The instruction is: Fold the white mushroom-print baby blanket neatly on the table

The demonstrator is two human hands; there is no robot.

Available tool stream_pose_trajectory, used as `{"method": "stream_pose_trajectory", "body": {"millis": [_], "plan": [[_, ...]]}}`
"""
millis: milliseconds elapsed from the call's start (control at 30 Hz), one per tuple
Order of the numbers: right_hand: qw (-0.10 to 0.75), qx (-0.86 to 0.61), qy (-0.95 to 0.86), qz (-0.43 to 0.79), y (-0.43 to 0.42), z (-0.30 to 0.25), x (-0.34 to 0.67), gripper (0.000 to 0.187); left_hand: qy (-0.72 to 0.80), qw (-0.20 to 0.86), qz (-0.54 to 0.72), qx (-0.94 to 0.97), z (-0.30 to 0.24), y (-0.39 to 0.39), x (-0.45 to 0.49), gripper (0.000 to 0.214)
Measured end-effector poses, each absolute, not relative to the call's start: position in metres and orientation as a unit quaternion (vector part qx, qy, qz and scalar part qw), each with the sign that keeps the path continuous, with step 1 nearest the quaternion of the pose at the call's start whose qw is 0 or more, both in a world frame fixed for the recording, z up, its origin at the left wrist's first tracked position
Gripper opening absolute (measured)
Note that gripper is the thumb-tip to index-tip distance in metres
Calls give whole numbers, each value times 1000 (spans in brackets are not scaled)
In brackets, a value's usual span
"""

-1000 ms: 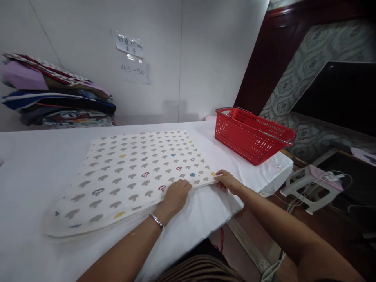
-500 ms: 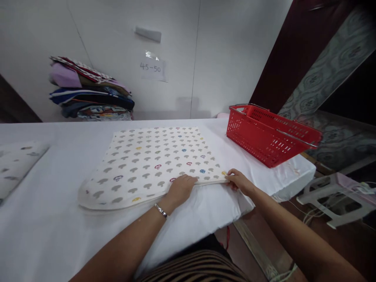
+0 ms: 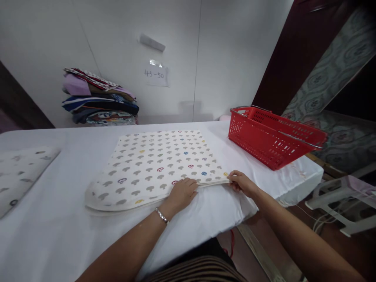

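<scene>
A folded white cloth (image 3: 152,164) printed with small grey and coloured mushrooms lies flat on the white-covered table (image 3: 53,231). My left hand (image 3: 181,192), with a bracelet at the wrist, rests on the cloth's near edge, fingers curled onto the layers. My right hand (image 3: 242,183) pinches the cloth's near right corner, fingers closed on the stacked edges.
A red plastic basket (image 3: 273,137) with metal handles stands at the table's right end. A pile of folded coloured fabrics (image 3: 98,98) sits against the back wall. Another piece of the same printed cloth (image 3: 20,172) lies at the far left. A white stool (image 3: 346,196) stands on the floor, right.
Both hands keep their hold on the cloth's near edge. The camera has turned left, bringing the second printed cloth at the left into sight.
</scene>
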State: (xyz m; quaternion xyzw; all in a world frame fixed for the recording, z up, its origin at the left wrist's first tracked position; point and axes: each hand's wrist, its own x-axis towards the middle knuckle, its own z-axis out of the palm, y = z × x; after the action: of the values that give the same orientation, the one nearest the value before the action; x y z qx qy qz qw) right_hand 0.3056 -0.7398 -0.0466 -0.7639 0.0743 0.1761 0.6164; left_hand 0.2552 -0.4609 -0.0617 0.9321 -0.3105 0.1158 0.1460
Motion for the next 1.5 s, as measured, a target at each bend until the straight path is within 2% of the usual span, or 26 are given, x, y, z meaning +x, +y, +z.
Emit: {"method": "stream_pose_trajectory", "body": {"millis": [367, 467, 633, 1200, 1367, 1500], "plan": [[588, -788, 91, 161, -732, -34, 305, 11, -296, 120, 138, 937, -68, -462, 260, 20], [591, -787, 84, 156, -733, -34, 304, 17, -298, 116, 149, 936, -69, -461, 261, 19], [595, -784, 78, 158, -734, -36, 303, 41, -279, 79, 158, 944, -73, -463, 261, 20], [635, -754, 42, 162, -738, -43, 300, 37, -296, 89, 172, 935, -82, -465, 261, 27], [635, -755, 40, 159, -739, -44, 302, 37, -296, 83, 160, 938, -75, -467, 257, 13], [634, -755, 40, 161, -739, -45, 303, 37, -286, 58, 176, 940, -75, -472, 259, 13]]}}
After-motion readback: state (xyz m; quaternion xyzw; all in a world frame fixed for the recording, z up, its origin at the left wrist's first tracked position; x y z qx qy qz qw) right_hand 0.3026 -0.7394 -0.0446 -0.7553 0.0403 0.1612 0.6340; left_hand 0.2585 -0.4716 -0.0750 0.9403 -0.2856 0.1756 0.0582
